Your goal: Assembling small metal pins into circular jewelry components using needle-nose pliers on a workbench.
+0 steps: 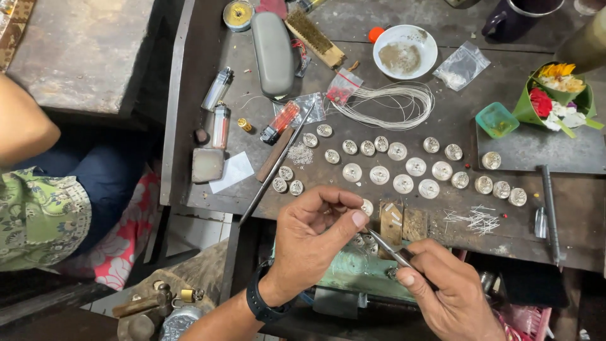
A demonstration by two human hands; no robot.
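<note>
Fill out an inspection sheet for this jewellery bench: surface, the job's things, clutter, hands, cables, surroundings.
Surface: dark, worn workbench, scuffed and dusty.
Job's things: small round silver pieces laid out in loose rows; tweezers point toward the left fingertips; whether a tiny piece is pinched there cannot be told.
Clutter: white bowl of greyish powder, coil of pale wire, wire brush, lighters, small plastic bags, cut wire bits, flower offering.
Hands: left hand with fingertips pinched together, dark wristband; right hand grips the tweezers.
Cables: nothing seen.
Surroundings: another person's arm and patterned clothing at the left edge.
</note>
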